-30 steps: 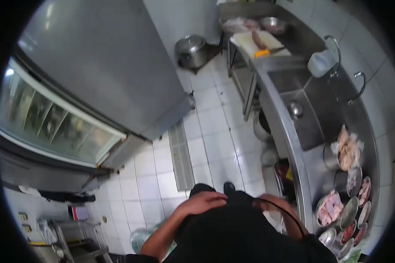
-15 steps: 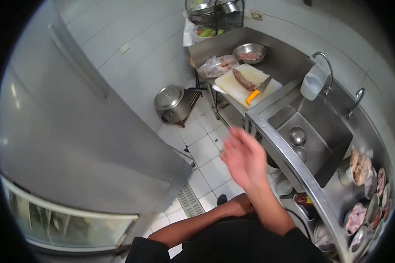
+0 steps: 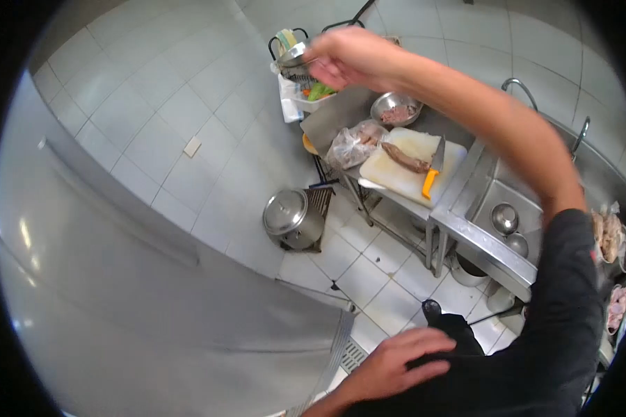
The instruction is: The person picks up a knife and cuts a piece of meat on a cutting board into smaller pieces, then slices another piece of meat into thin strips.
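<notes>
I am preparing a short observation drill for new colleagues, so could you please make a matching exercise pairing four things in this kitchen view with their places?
Things:
1. right hand
2. orange-handled knife
3. lidded pot
4. left hand

Places:
A. on the low slatted stand
B. in front of the dark clothing
C. at the shiny metal vessel
D. lying on the white cutting board

Right pairs: 1-C, 2-D, 3-A, 4-B.

One head-worn view, looking forward and down
</notes>
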The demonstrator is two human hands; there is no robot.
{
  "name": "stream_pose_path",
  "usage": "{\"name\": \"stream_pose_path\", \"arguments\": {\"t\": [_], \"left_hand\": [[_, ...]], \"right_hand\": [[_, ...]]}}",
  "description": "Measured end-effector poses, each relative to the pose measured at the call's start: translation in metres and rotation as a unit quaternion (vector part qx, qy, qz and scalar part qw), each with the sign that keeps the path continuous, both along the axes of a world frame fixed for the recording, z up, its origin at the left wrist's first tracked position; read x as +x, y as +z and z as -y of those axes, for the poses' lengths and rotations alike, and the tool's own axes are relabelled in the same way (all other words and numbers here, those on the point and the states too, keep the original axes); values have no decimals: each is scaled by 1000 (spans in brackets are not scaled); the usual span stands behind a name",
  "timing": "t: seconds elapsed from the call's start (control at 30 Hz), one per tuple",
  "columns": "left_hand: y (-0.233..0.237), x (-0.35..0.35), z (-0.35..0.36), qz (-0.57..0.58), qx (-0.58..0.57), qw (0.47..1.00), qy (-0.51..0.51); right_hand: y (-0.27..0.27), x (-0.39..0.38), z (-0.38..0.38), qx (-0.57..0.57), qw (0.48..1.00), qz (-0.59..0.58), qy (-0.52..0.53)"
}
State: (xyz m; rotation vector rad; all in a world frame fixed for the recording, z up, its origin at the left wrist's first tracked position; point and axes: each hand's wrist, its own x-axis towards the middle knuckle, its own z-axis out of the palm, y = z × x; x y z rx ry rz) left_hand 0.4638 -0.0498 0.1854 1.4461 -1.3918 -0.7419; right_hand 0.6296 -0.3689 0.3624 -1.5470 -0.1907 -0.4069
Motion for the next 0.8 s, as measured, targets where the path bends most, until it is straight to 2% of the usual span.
{"name": "stream_pose_path", "arguments": {"t": [0.03, 0.07, 0.13, 0.2, 0.27, 0.37, 0.4, 0.43, 0.47, 0.53, 0.57, 0.6, 0.67, 0.8], "left_hand": [[-2, 9, -7, 13, 1, 1000, 2], [-2, 17, -16, -22, 20, 999, 41], [-4, 35, -33, -97, 58, 987, 112], [-29, 63, -41, -109, 44, 980, 160], [-51, 97, -34, -111, 13, 975, 195], [-75, 158, 11, -90, -14, 966, 242], [-75, 176, 31, -80, -12, 964, 255], [-68, 193, 57, -118, 19, 953, 279], [-61, 213, 86, -153, 48, 940, 302], [-63, 256, 149, -71, 71, 955, 278], [-68, 274, 180, -20, 75, 963, 256], [-76, 290, 208, 33, 80, 969, 231], [-97, 318, 260, 37, 75, 982, 172], [-139, 353, 332, 111, 97, 985, 91]], "right_hand": [[-4, -13, 16, -80, 996, -35, -13], [-16, -31, 27, -155, 985, -76, -25], [-43, -72, 37, -131, 980, -127, -84], [-101, -95, 58, -140, 969, -158, -130], [-170, -114, 58, -48, 960, -195, -194], [-270, -119, 71, 119, 914, -235, -308], [-301, -108, 83, 98, 906, -222, -348], [-331, -98, 91, 82, 893, -210, -390], [-347, -83, 102, 98, 894, -222, -376], [-387, -51, 123, -24, 897, -243, -369], [-409, -35, 130, -112, 892, -216, -381], [-413, -21, 133, -136, 898, -206, -364], [-408, -4, 136, -169, 876, -284, -350], [-446, 11, 153, -292, 812, -330, -382]]}}
